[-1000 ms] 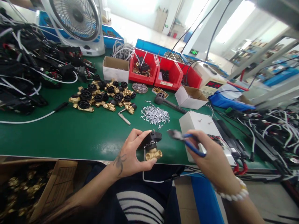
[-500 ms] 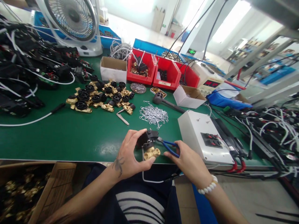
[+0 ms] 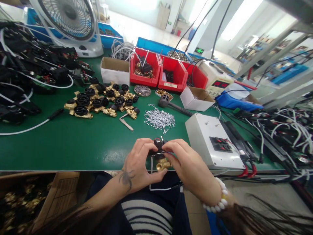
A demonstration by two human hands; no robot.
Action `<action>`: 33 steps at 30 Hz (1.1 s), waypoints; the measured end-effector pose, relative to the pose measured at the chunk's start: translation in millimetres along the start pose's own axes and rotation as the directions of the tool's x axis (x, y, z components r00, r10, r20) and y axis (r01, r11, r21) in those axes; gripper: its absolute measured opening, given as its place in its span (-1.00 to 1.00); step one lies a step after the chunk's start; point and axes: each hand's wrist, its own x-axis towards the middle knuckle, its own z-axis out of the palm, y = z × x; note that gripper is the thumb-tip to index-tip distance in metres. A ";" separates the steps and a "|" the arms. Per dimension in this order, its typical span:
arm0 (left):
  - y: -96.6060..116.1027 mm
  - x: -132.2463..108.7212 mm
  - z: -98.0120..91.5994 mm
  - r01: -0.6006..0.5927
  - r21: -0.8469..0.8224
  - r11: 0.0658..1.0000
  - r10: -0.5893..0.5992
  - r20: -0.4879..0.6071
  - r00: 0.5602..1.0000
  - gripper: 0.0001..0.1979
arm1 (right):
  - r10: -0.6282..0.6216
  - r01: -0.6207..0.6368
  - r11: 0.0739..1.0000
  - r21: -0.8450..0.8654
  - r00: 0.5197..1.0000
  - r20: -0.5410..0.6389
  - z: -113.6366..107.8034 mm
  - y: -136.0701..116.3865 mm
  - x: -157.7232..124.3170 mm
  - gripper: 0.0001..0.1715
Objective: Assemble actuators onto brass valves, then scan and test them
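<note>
Both hands meet over the front edge of the green table [image 3: 73, 147]. My left hand [image 3: 137, 163] grips a small valve [image 3: 160, 156] with a black plastic top and a brass body. My right hand [image 3: 188, 166] closes its fingers on the black top of the same valve from the right. The blue-handled pliers are not visible now. A pile of small silver wire clips [image 3: 159, 118] lies just behind the hands.
A heap of brass and black valves [image 3: 102, 101] lies at the left middle, with a small metal tool [image 3: 126, 123] beside it. A white box with sockets [image 3: 211, 140] stands right of the hands. Red bins [image 3: 168, 78], cardboard boxes, a fan [image 3: 68, 23] and cable bundles line the back and sides.
My right hand moved left from beside the valve onto its black top. The blue-handled pliers it held have gone out of sight. The left hand kept its hold.
</note>
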 end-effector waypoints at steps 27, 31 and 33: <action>-7.7 -4.2 -0.9 0.186 -0.198 0.962 -0.197 -0.035 0.980 -0.68 | 0.445 -0.377 0.810 -0.449 0.894 0.053 -6.7 148.7 153.0 -0.49; -8.9 -3.8 -1.1 0.145 -0.183 0.972 -0.158 -0.058 0.986 -0.69 | 0.399 -0.385 0.810 -0.442 0.915 -0.064 -27.7 116.0 146.1 -0.77; -9.5 -4.7 -1.0 0.141 -0.200 0.970 -0.156 -0.063 0.986 -0.69 | 0.385 -0.406 0.848 -0.340 0.914 -0.132 -43.7 91.2 127.6 -0.78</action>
